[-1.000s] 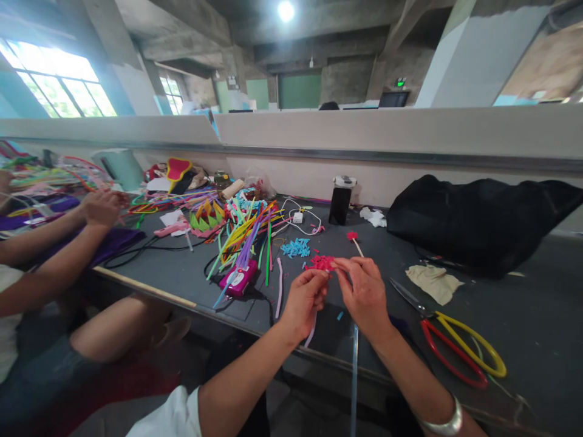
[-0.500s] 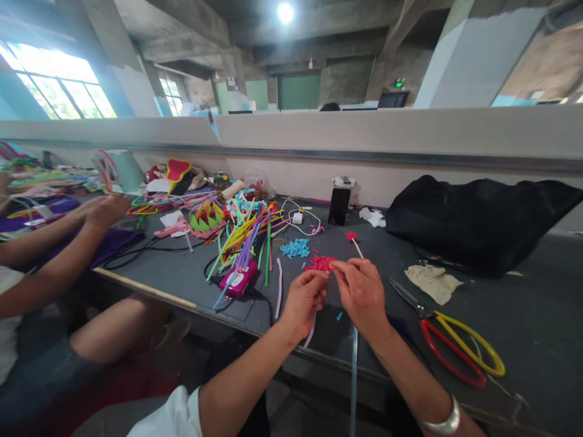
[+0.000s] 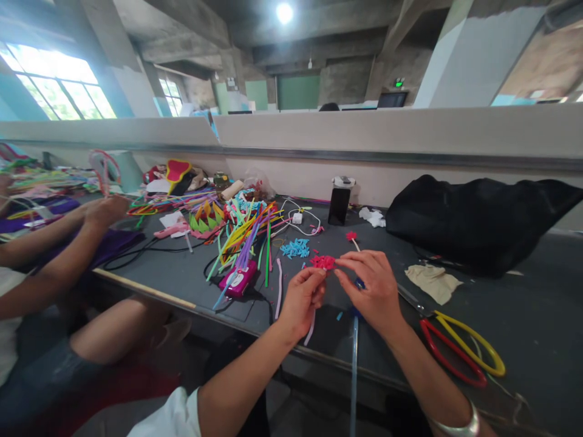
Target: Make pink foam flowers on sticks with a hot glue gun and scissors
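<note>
Both hands meet above the desk [image 3: 182, 276] edge: the left hand [image 3: 304, 297] and right hand [image 3: 374, 288] pinch a pale strip [image 3: 311, 331] between fingertips. Its length hangs down toward the person, below the left hand. Red scraps [image 3: 322, 261] lie just beyond; scissors [image 3: 450, 340] lie to the right.

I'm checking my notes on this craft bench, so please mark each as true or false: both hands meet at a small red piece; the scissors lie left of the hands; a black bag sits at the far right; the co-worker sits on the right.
1. Both hands, left hand and right hand, meet at the small red piece: true.
2. The scissors lie left of the hands: false, they lie to the right.
3. A black bag sits at the far right: true.
4. The co-worker sits on the right: false, on the left.
</note>
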Demonstrator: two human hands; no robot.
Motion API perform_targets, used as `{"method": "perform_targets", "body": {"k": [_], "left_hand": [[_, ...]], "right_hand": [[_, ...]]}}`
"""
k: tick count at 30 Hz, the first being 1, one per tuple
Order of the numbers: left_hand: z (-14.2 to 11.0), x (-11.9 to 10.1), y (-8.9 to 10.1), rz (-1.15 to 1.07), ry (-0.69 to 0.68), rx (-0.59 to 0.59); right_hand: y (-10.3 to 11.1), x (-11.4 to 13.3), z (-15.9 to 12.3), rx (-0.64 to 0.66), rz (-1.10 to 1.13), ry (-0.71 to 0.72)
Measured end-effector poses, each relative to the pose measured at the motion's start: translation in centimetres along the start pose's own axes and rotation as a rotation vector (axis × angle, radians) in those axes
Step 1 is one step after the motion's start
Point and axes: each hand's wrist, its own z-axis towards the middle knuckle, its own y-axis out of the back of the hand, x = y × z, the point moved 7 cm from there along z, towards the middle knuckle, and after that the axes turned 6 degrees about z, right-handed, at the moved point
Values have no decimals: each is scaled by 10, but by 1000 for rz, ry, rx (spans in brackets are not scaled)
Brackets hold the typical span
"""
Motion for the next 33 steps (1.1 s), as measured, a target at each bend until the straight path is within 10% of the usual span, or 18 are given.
{"method": "perform_targets", "body": {"k": [33], "left_hand": [[2,2,3,64,-2,-27]], "right_hand": [[0,2,1,33,-85,-83]]}}
